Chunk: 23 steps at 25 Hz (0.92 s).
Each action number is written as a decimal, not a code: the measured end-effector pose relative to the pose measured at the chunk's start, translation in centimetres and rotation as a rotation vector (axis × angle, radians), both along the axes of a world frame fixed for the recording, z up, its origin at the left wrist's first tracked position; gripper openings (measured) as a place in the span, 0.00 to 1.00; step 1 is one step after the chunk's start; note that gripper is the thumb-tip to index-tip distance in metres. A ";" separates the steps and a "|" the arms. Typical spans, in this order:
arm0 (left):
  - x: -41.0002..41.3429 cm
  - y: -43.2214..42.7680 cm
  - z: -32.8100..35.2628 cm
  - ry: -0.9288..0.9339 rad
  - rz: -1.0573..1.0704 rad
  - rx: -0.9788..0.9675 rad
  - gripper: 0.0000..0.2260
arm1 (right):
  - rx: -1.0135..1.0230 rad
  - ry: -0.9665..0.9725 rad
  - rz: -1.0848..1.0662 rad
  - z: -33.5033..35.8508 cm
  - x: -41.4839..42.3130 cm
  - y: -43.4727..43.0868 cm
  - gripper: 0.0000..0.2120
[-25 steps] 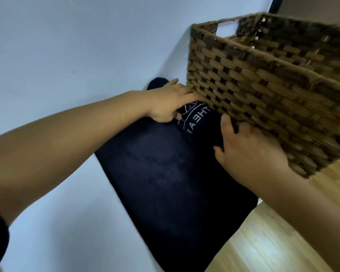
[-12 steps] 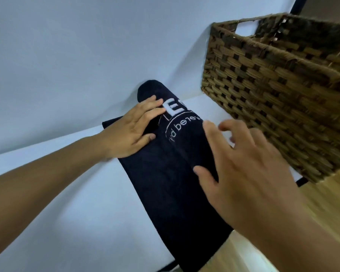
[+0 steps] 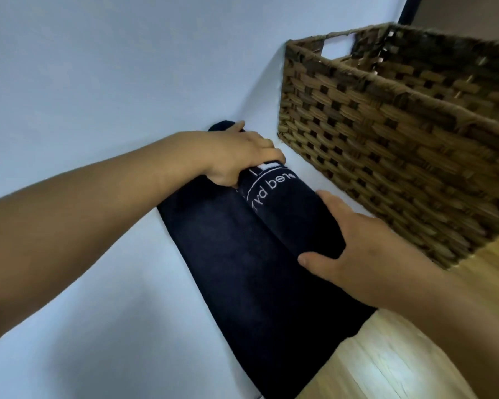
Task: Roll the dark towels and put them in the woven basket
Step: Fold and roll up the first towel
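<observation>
Dark towel [image 3: 242, 272], partly rolled, laid flat on white counter [image 3: 98, 298]; roll clasped at far end in left hand [image 3: 236, 156] grip, near end in right hand [image 3: 355, 246] grip; woven basket [image 3: 401, 145] set just beside

Soft, even, cool light. Faint shadows fall on the white surface [image 3: 104, 283] beside the towel [image 3: 242, 269]. A glare patch shines on the wood floor [image 3: 386, 367]. Wide-angle bending and slight blur at the edges.
</observation>
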<state>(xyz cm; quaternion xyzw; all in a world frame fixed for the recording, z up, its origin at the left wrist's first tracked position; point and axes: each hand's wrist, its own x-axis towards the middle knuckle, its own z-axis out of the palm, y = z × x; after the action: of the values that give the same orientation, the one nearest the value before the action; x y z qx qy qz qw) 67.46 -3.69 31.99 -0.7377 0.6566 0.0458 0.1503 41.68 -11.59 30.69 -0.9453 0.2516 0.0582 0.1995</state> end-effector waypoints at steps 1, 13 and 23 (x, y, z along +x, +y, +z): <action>0.0 -0.8 -0.4 -0.009 -0.015 -0.065 0.39 | -0.005 -0.012 -0.030 0.2 0.2 -0.8 0.46; 0.1 9.8 -8.5 0.085 -0.040 -0.780 0.26 | -0.590 -0.293 0.141 -3.4 -1.8 10.2 0.30; 2.8 6.4 -0.6 -0.020 -0.072 -0.461 0.29 | -0.025 -0.108 0.066 1.0 -3.5 4.2 0.41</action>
<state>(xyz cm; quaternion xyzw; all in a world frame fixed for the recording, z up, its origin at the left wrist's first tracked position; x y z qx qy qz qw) 70.28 2.75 31.39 -0.7291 0.6741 -0.1180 -0.0142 38.20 -7.35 31.66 -0.9573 0.2098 0.0106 0.1988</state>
